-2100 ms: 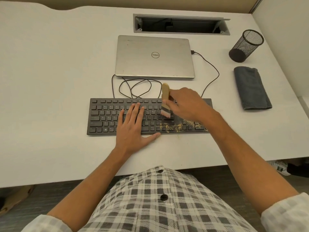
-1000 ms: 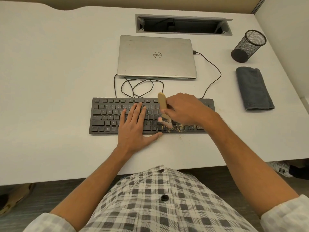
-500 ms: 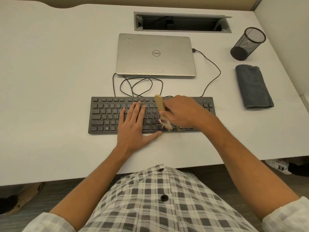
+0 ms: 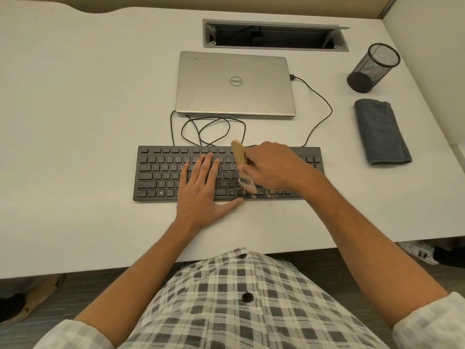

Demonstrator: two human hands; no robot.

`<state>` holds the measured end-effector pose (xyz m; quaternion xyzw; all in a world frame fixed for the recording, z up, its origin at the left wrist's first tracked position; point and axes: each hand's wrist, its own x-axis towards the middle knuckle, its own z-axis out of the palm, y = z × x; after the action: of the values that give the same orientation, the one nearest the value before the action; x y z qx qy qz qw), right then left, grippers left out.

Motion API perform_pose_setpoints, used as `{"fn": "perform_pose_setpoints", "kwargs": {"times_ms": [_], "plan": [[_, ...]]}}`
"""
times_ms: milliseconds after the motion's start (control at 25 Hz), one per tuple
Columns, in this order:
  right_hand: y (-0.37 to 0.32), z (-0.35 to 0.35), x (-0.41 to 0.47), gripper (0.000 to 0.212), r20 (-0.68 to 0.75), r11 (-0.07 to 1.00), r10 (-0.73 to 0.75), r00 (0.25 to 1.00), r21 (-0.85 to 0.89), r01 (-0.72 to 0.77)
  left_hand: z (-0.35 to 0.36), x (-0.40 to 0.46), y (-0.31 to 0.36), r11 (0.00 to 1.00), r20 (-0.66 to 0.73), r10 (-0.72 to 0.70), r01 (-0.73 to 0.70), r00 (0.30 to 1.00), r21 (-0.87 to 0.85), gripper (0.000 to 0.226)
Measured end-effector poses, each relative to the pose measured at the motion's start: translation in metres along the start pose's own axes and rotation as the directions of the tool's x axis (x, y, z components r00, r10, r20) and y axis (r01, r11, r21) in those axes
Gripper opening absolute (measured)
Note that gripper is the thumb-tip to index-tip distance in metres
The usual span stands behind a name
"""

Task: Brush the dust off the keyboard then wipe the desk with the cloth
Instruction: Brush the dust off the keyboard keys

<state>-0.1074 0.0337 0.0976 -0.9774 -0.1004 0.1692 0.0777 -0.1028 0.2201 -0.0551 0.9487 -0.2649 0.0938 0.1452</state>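
Note:
A black keyboard [image 4: 161, 172] lies on the white desk [image 4: 75, 122]. My left hand [image 4: 201, 195] rests flat on its middle keys, fingers straight, thumb on the desk at the front edge. My right hand [image 4: 274, 166] grips a small wooden-handled brush [image 4: 239, 153], whose pale bristles touch the bottom key row. Tan dust [image 4: 264, 195] lies on the lower right keys beside the bristles. A folded grey cloth [image 4: 381, 132] lies on the desk to the right, apart from both hands.
A closed silver laptop [image 4: 235, 83] sits behind the keyboard, with looped black cables [image 4: 214, 129] between them. A black mesh pen cup [image 4: 372, 68] stands at the back right. An open cable tray [image 4: 274, 35] is set into the desk's back. The desk's front edge is close to my body.
The brush has swept from the upper keys down to the bottom row. The dust strip on the lower right keys looks smaller. My left hand has stayed put.

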Motion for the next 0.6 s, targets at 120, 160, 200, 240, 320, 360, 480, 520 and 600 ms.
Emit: {"fn": "perform_pose_setpoints", "kwargs": {"times_ms": [120,160,200,240,320,360,480,520,600], "plan": [[-0.003,0.001,0.0,0.024,-0.021,1.0,-0.022,1.0,0.003,0.022,0.0,0.0,0.0,1.0,-0.001,-0.003,0.003,1.0,-0.003,0.106],[-0.004,0.002,0.001,0.024,-0.055,0.999,-0.038,0.998,0.011,0.039,0.0,0.0,-0.001,1.0,0.001,-0.001,0.001,1.0,-0.005,0.106],[-0.006,0.004,0.001,0.025,-0.072,0.998,-0.053,0.996,0.023,0.055,0.0,0.0,-0.001,1.0,0.002,0.001,-0.001,1.0,-0.007,0.106],[-0.006,0.005,0.001,0.025,-0.067,0.998,-0.059,0.996,0.032,0.061,0.0,0.0,-0.001,1.0,0.004,0.002,-0.002,1.0,-0.007,0.106],[-0.003,0.005,0.0,0.023,-0.015,0.999,-0.034,0.999,0.002,0.034,0.0,0.0,0.0,1.0,0.006,0.0,0.0,1.0,-0.006,0.106],[-0.001,0.003,-0.001,0.023,0.007,1.0,-0.011,1.0,-0.021,0.011,0.0,0.0,-0.001,1.0,0.006,-0.001,0.001,1.0,-0.006,0.105],[-0.003,0.0,-0.002,0.022,-0.033,0.999,-0.032,0.999,-0.011,0.032,0.0,0.0,0.0,1.0,0.0,-0.003,0.003,1.0,-0.005,0.106],[-0.006,0.002,-0.002,0.02,-0.055,0.998,-0.069,0.996,-0.01,0.069,0.0,-0.001,0.0,1.0,-0.002,-0.002,0.002,1.0,-0.009,0.106],[-0.01,0.006,-0.002,0.019,-0.038,0.995,-0.096,0.995,-0.014,0.095,0.0,-0.001,-0.001,1.0,-0.008,0.002,-0.002,1.0,-0.016,0.105]]}}
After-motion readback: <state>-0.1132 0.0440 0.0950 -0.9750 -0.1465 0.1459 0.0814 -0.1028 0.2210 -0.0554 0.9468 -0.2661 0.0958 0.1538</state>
